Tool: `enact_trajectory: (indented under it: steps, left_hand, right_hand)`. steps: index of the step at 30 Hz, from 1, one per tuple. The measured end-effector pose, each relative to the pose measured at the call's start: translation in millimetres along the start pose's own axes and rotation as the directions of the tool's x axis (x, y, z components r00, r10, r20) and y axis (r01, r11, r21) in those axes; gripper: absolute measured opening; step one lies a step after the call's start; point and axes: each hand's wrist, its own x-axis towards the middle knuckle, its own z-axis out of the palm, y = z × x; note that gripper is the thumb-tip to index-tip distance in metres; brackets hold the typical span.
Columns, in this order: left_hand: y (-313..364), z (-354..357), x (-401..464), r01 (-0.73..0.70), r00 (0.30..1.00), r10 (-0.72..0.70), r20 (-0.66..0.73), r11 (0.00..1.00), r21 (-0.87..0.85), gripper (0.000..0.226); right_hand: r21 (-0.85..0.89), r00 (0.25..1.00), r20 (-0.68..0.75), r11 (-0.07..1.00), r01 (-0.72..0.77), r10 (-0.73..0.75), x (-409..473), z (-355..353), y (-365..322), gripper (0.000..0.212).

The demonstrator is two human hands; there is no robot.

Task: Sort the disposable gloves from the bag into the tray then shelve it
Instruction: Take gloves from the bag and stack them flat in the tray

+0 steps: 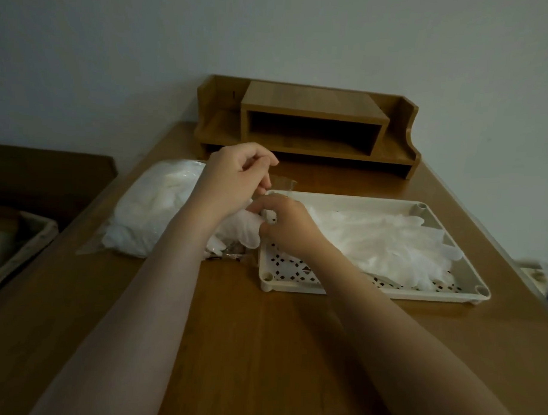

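A clear plastic bag [148, 212] stuffed with translucent white gloves lies on the left of the wooden table. To its right sits a cream perforated tray [469, 276] holding a spread pile of gloves [386, 239]. My left hand [236, 178] hovers over the bag's open right end, fingers pinched on the bag's clear edge. My right hand [284, 223] is at the tray's left edge, gripping a white glove [245, 229] that hangs between bag and tray.
A wooden desk shelf [309, 128] with an open cubby stands at the back of the table [261, 346], against the wall. A woven basket [19, 245] sits lower down on the left, beyond the table edge. Small dark wrappers [227, 254] lie beside the bag.
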Motion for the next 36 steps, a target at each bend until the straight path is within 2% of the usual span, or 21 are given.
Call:
enact_trajectory:
  steps: [4,6,8,9,11,12,13,16,17,19,21,23,29,33,36]
  left_hand:
    - [-4,-7,3,0.022,0.997,-0.020,0.070,0.999,-0.034,0.021]
    - [-10,-14,3,0.030,0.992,-0.034,0.118,0.999,0.031,0.020]
    - [-13,-22,2,0.036,0.989,-0.037,0.144,0.999,0.011,0.008]
    - [-14,-25,1,0.053,0.983,-0.050,0.174,0.999,-0.007,0.017]
    - [-15,-29,0,0.101,0.952,-0.100,0.290,0.995,0.012,0.058]
    - [-14,-29,0,0.113,0.931,-0.124,0.343,0.992,0.053,0.070]
    - [-12,-26,-1,0.109,0.913,-0.138,0.384,0.989,0.095,0.071]
    - [-8,-19,-1,0.017,0.938,-0.061,0.342,0.992,0.128,0.035]
    - [-5,-17,0,-0.003,0.958,-0.022,0.287,0.996,0.088,0.026]
    - [0,-15,0,0.002,0.980,0.008,0.199,0.999,-0.048,0.015]
    - [4,-14,0,0.021,0.986,0.007,0.169,0.986,-0.165,0.006]
    - [4,-12,-1,0.030,0.988,0.001,0.157,0.980,-0.196,0.017]
    - [-3,-4,-1,0.168,0.983,-0.150,0.102,0.966,-0.198,0.031]
    - [-1,-1,0,0.192,0.979,-0.180,0.094,0.971,-0.144,0.021]
    - [8,0,1,0.186,0.978,-0.170,0.120,0.974,-0.133,0.017]
  right_hand:
    - [0.204,0.995,-0.096,0.978,0.044,-0.025,4,-5,1,0.015]
    - [0.342,0.992,-0.127,0.939,0.038,0.006,5,-9,-1,0.026]
    - [0.480,0.992,-0.102,0.877,-0.011,0.069,5,-14,-4,0.032]
    - [0.525,0.991,-0.080,0.850,-0.048,0.105,5,-17,-5,0.031]
    - [0.618,0.980,-0.041,0.776,-0.130,0.197,5,-22,-5,0.027]
    - [0.685,0.969,-0.025,0.711,-0.161,0.244,5,-24,-7,0.026]
    - [0.761,0.956,-0.005,0.622,-0.188,0.295,5,-27,-7,0.024]
    - [0.948,0.916,0.077,0.255,-0.189,0.394,4,-40,-11,0.019]
    - [0.972,0.915,0.093,0.164,-0.169,0.393,4,-45,-11,0.018]
    - [0.986,0.919,0.108,0.080,-0.149,0.380,3,-54,-13,0.018]
    - [0.988,0.919,0.130,0.031,-0.152,0.373,0,-59,-13,0.020]
    - [0.986,0.905,0.153,-0.002,-0.165,0.396,0,-61,-11,0.020]
    - [0.973,0.862,0.186,0.037,-0.230,0.472,0,-61,2,0.020]
    - [0.974,0.827,0.167,0.041,-0.223,0.537,-1,-64,8,0.013]
    - [0.982,0.870,0.136,0.052,-0.181,0.473,-2,-67,9,0.031]
